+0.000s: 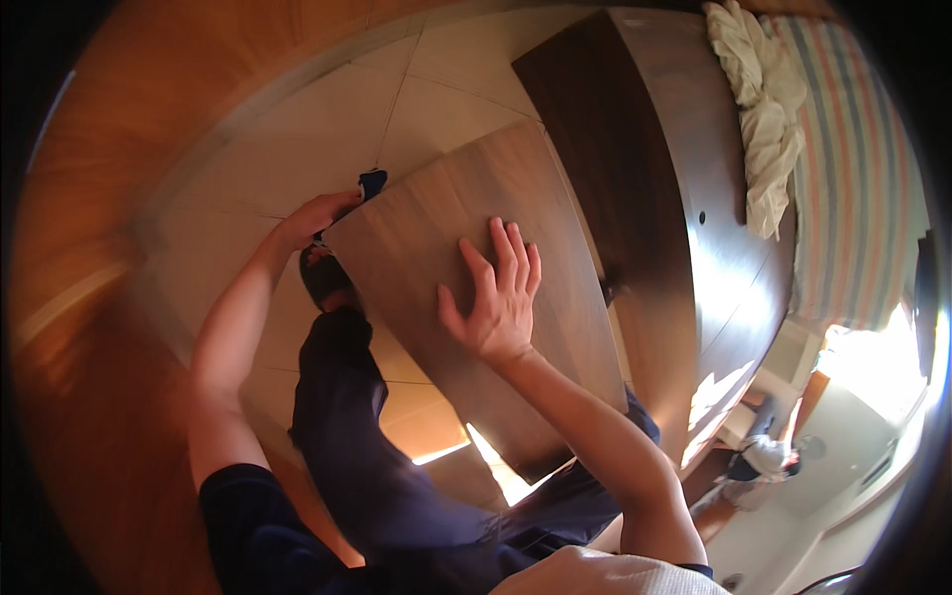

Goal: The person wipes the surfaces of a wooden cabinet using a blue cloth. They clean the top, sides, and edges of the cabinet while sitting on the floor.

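A flat brown wooden panel (426, 228) slants across the middle, over the tiled floor and between my legs. My right hand (498, 293) lies on its broad face with fingers spread, gripping nothing. At the panel's far left corner, my left hand (319, 215) is closed on a dark blue cloth (372, 183). Bits of the cloth show on both sides of that hand, and its fingertips are partly hidden. Just below my left hand is my foot in a dark shoe (320, 274) with a reddish patch.
Right of the panel stands a long dark wooden bed frame (645, 149). A striped mattress (848, 178) and a crumpled cream cloth (769, 119) lie on it. Orange-brown wood (89, 367) curves along the left. Another person (764, 456) is at the lower right, near a bright window.
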`<act>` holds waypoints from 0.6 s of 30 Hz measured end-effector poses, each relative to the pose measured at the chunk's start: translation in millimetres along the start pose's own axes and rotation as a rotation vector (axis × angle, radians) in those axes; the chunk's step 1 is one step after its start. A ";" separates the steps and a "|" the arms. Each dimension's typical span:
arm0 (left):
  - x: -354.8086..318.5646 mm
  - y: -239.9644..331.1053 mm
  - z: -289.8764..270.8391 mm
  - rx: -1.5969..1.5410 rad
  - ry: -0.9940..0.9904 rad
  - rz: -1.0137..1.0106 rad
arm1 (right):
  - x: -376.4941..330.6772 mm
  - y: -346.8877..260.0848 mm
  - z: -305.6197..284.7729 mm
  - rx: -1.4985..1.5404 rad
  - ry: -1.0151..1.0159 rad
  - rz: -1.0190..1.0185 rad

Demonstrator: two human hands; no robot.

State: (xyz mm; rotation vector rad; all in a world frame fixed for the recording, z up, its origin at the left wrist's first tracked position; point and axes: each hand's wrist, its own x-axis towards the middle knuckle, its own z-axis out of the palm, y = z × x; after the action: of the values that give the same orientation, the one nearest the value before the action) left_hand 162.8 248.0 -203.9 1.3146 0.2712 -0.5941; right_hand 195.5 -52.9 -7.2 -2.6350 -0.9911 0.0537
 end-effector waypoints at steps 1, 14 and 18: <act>-11.9 24.2 2.9 -0.035 0.007 -0.048 | 0.5 -1.3 -2.3 0.011 0.012 0.005; -125.4 136.1 86.3 0.133 0.632 -0.044 | 1.8 7.9 8.6 -0.035 0.116 -0.028; -129.9 134.1 133.2 0.272 0.708 0.042 | -33.5 2.9 -19.9 0.302 0.131 0.077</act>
State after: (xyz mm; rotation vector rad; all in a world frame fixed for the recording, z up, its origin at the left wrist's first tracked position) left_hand 111.0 171.3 6.0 1.7629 0.7573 -0.1073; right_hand 174.8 -82.4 8.2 -2.3663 -0.7712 0.0438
